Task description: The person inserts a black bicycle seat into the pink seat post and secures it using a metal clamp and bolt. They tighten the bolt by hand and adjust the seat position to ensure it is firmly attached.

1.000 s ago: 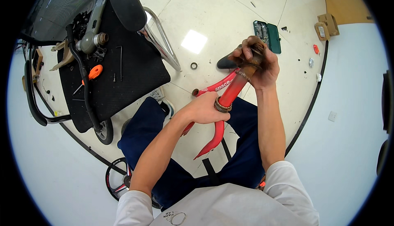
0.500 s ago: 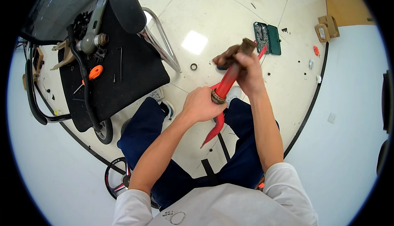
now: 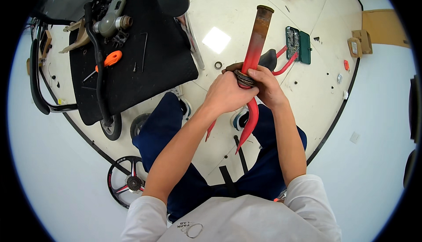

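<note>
A red bicycle fork stands steerer tube up between my knees, its upper tube stained brown and its two curved legs pointing down toward me. My left hand is wrapped round the fork's crown. My right hand closes on the fork from the other side, its thumb pressed beside a dark, greasy bearing ring at the base of the tube. The fingers behind the tube are partly hidden; dark grease shows on some.
At left, a black mesh chair carries a grey frame part, an orange-handled screwdriver and a hex key. A green case lies open on the floor beyond red tubing. A spoked wheel lies lower left; a loose ring sits ahead.
My right hand has slid from the top of the steerer tube down to the bearing ring. The fork has turned more upright. My left hand still holds the crown.
</note>
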Demonstrator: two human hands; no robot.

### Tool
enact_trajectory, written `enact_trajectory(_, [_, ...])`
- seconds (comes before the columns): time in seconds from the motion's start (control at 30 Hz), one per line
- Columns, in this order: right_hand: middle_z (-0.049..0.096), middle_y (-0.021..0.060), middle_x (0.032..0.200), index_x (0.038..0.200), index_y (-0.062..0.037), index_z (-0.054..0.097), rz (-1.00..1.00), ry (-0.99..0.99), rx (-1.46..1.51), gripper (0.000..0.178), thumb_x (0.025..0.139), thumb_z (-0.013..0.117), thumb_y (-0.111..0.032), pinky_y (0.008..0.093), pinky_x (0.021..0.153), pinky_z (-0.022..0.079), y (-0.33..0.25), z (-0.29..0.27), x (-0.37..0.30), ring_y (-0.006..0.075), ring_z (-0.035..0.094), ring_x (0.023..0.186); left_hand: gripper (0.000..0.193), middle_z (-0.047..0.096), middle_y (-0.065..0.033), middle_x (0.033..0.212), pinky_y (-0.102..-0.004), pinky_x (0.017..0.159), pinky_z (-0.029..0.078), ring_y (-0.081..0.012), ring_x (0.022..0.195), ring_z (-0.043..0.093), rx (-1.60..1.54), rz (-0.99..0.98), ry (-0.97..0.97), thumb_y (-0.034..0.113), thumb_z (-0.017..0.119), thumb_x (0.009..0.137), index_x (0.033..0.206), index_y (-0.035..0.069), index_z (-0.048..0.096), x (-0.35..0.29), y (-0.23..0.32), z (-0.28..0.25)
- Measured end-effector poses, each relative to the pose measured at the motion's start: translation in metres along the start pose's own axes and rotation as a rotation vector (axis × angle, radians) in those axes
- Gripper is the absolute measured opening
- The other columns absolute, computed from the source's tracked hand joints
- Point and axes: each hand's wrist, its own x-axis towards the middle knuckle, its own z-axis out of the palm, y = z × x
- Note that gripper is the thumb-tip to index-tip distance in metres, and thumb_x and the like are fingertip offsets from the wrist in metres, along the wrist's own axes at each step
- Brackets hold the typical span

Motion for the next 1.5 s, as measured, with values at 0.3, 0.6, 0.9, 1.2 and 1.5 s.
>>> enact_trajectory(0.3, [0.067,0.0085,0.109,0.121,0.0066,0.063,-0.047,0.042,-0.169,0.044,0.094,0.062,-0.029,0.0274,0.091,0.046,0.000,-0.006,0.005,0.0150,0.060,0.103,0.039,0.071,-0.0171,0.077,-0.0413,0.073,0.055,-0.0343,0.079,0.071,0.004,0.036,0.075,0.035,0.072,0.077,0.095,0.000,0.071,-0.005,0.002,-0.010])
enact_trajectory(0.6, [0.067,0.0106,0.112,0.124,0.0058,0.062,-0.071,-0.012,-0.296,0.045,0.088,0.066,-0.020,0.0310,0.094,0.048,-0.006,-0.012,0.003,0.0169,0.062,0.102,0.047,0.071,-0.0166,0.078,-0.0405,0.076,0.054,-0.0336,0.079,0.070,0.022,0.017,0.046,0.038,0.069,0.079,0.106,-0.001,0.068,-0.011,0.004,-0.015])
enact_trajectory(0.9, [0.062,0.0167,0.127,0.138,0.0040,0.050,-0.385,0.005,-0.187,0.065,0.093,0.054,-0.043,0.0414,0.103,0.046,-0.030,-0.044,-0.003,0.0282,0.060,0.116,0.051,0.070,-0.0140,0.077,-0.0333,0.070,0.053,-0.0238,0.070,0.070,0.009,0.188,0.096,0.040,0.076,0.080,0.110,0.000,0.064,-0.016,0.004,-0.012])
enact_trajectory(1.2, [0.066,0.0165,0.094,0.107,0.0019,0.060,-0.554,0.086,0.024,0.054,0.100,0.043,-0.049,0.0438,0.090,0.051,-0.056,-0.041,-0.005,0.0315,0.066,0.095,0.043,0.067,-0.0126,0.065,-0.0362,0.064,0.053,-0.0316,0.063,0.068,0.393,0.204,-0.015,0.045,0.079,0.074,0.088,0.005,0.073,-0.017,0.004,0.008])
enact_trajectory(1.5, [0.049,0.0037,0.064,0.084,-0.0102,0.045,-0.594,-0.146,0.262,0.034,0.097,0.047,-0.042,0.0423,0.072,0.051,-0.058,-0.041,-0.011,0.0229,0.058,0.068,0.036,0.064,-0.0155,0.060,-0.0414,0.065,0.054,-0.0360,0.062,0.066,0.403,0.153,-0.073,0.040,0.075,0.073,0.078,0.005,0.071,-0.014,0.011,0.018])
